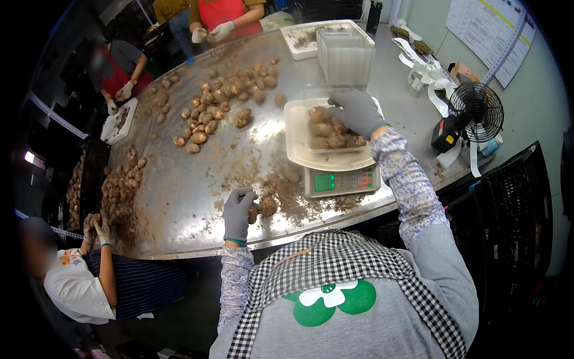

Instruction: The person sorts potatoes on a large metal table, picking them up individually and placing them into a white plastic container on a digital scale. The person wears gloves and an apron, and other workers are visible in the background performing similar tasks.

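Note:
My left hand (238, 214), in a grey glove, is at the table's near edge with its fingers curled round a small brown taro (252, 215). A second taro (268, 206) lies right beside it. Over to the right, my grey-gloved right hand (357, 112) reaches across a clear plastic box (320, 148) of several taros (326, 128). Its fingers stretch out over the far side of the box; the palm side is hidden. That box sits in a shallow white tray (299, 157) on a digital scale (342, 182) with a lit green display.
Loose taros (206, 113) and soil cover parts of the metal table (179, 197). Stacked clear boxes (345, 57), a white tray (293, 45) and a fan (476, 112) stand farther back and right. Co-workers with gloved hands (222, 31) work around the table.

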The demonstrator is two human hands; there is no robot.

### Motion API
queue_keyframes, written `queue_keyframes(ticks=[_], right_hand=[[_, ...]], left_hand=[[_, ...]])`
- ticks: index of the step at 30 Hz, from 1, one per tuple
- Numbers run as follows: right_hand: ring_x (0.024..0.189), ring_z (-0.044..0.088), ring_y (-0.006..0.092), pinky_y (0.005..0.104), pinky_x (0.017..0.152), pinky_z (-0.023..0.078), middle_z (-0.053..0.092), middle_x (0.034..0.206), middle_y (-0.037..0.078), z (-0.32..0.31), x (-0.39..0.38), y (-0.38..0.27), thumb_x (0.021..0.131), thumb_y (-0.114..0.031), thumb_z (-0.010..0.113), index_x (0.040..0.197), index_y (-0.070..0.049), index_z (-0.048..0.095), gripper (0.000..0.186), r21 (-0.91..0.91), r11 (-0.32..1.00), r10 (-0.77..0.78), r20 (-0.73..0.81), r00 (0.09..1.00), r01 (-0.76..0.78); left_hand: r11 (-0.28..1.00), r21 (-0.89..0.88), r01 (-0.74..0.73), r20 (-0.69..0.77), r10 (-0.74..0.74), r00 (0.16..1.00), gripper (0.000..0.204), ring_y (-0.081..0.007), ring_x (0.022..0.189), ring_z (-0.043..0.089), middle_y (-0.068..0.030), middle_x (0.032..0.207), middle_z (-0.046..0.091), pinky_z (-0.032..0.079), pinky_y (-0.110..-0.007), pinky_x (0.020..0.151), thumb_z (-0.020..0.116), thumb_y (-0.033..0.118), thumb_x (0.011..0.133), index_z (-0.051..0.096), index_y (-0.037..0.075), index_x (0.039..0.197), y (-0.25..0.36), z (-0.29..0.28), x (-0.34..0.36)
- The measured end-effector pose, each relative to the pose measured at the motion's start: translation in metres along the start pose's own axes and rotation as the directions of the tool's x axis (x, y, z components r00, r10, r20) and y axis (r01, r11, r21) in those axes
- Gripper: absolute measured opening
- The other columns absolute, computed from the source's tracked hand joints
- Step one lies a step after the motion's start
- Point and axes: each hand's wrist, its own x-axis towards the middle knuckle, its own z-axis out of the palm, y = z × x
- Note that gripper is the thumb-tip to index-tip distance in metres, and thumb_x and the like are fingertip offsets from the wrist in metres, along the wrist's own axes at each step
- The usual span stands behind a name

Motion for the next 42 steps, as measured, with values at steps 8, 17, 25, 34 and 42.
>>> queue_keyframes(ticks=[8, 17, 25, 34, 42], right_hand=[[0.095, 0.065, 0.0335, 0.0429, 0.086, 0.048, 0.069, 0.097, 0.016, 0.040, 0.017, -0.007, 0.079, -0.052, 0.063, 0.105, -0.009, 0.069, 0.051, -0.007, 0.994, 0.110, 0.099, 0.989, -0.110], [0.083, 0.065, 0.0318, 0.0401, 0.076, 0.051, 0.067, 0.084, 0.016, -0.041, -0.029, -0.095, 0.077, -0.048, 0.069, 0.102, -0.004, 0.068, 0.051, 0.402, 0.872, -0.291, -0.037, 0.956, 0.281], [0.095, 0.063, 0.0226, 0.0337, 0.084, 0.050, 0.067, 0.103, 0.014, -0.043, -0.029, -0.085, 0.092, -0.035, 0.059, 0.117, -0.002, 0.063, 0.042, 0.498, 0.805, -0.342, -0.054, 0.938, 0.323], [0.078, 0.061, 0.0136, 0.0276, 0.069, 0.050, 0.067, 0.094, 0.008, 0.006, 0.000, 0.126, 0.093, -0.051, 0.053, 0.116, 0.001, 0.061, 0.057, 0.587, 0.653, 0.485, 0.161, 0.860, -0.478], [0.086, 0.064, 0.0167, 0.0285, 0.079, 0.051, 0.067, 0.099, 0.010, 0.061, 0.022, 0.127, 0.097, -0.058, 0.041, 0.121, 0.002, 0.059, 0.067, 0.871, 0.357, 0.341, 0.215, 0.915, -0.338]], left_hand=[[0.996, -0.077, 0.039, -0.055, -0.043, 0.998, 0.026, -0.0179, 0.068, 0.065, -0.0114, 0.091, 0.064, 0.052, -0.028, 0.062, 0.062, 0.016, 0.090, 0.059, -0.003, 0.107, 0.001, -0.012, -0.015], [0.952, 0.061, -0.299, 0.069, 0.295, 0.953, 0.053, -0.0139, 0.072, 0.063, -0.0127, 0.112, 0.062, 0.051, -0.026, 0.062, 0.065, 0.011, 0.087, 0.046, 0.000, 0.135, 0.083, 0.044, -0.036], [0.907, 0.000, -0.422, 0.153, 0.417, 0.896, 0.048, -0.0140, 0.076, 0.063, -0.0099, 0.103, 0.063, 0.054, -0.026, 0.064, 0.067, 0.023, 0.090, 0.049, 0.000, 0.129, 0.100, 0.069, -0.011], [0.885, 0.459, -0.079, -0.169, 0.175, 0.970, 0.045, -0.0215, 0.079, 0.066, -0.0145, 0.094, 0.064, 0.053, -0.034, 0.066, 0.067, 0.032, 0.086, 0.056, 0.000, 0.117, 0.012, -0.038, 0.015], [0.249, 0.884, 0.396, -0.431, 0.100, 0.897, 0.056, -0.0401, 0.096, 0.064, -0.0217, 0.109, 0.061, 0.052, -0.049, 0.080, 0.062, 0.053, 0.080, 0.059, 0.013, 0.119, -0.044, -0.080, 0.009]])
